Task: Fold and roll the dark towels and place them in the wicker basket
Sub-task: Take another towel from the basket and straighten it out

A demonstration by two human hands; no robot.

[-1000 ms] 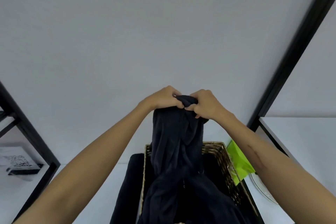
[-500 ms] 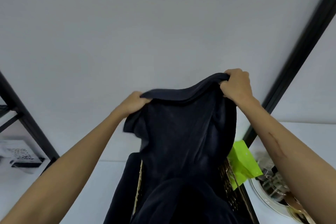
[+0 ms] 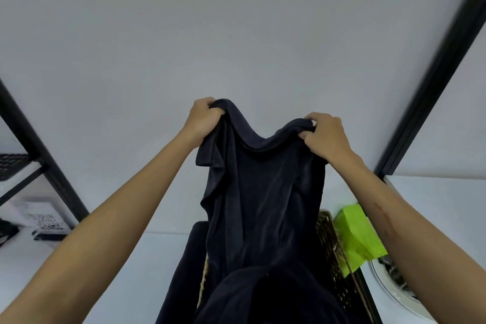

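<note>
A dark navy towel hangs in the air in front of me, held up by its top edge. My left hand grips the left top corner and my right hand grips the right top corner. The edge sags between them. The towel's lower part drops onto the wicker basket, which it mostly hides; only the basket's right rim and a bit of its left rim show. More dark cloth drapes over the basket's left side.
A bright green cloth lies right of the basket on the white table. A round white dish sits at the lower right. Black frame posts rise at right and left. A patterned card lies far left.
One second ago both hands held the bunched towel together. They spread wide apart, opening it. Now they have drawn closer again and the top edge sags.
</note>
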